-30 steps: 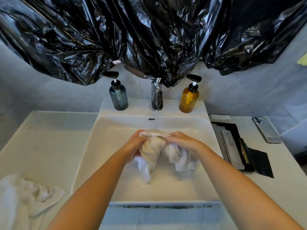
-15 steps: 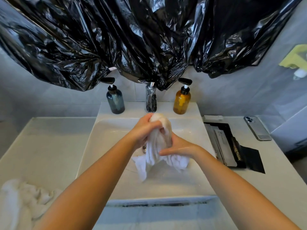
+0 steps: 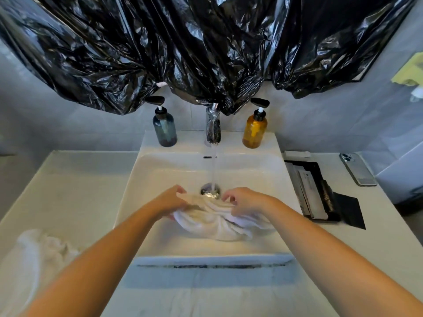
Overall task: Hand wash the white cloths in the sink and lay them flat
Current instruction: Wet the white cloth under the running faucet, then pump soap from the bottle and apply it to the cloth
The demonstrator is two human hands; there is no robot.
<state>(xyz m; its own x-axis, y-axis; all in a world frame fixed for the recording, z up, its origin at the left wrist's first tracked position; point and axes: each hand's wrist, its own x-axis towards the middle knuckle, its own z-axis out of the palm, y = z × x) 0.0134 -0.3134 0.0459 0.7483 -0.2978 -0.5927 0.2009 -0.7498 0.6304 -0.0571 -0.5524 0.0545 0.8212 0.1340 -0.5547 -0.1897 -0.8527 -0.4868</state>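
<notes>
While water (image 3: 214, 170) runs, two hands (image 3: 170, 202) (image 3: 246, 200) grip one cloth (image 3: 212, 223).

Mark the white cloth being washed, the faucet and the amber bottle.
white cloth (image 3: 212, 223), head view, its bunched middle.
faucet (image 3: 213, 126), head view, chrome spout.
amber bottle (image 3: 254, 132), head view, middle of its body.

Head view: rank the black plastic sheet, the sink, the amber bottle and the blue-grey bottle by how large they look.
1. black plastic sheet, by far the largest
2. sink
3. amber bottle and blue-grey bottle: they look alike in size, so no order between them
</notes>
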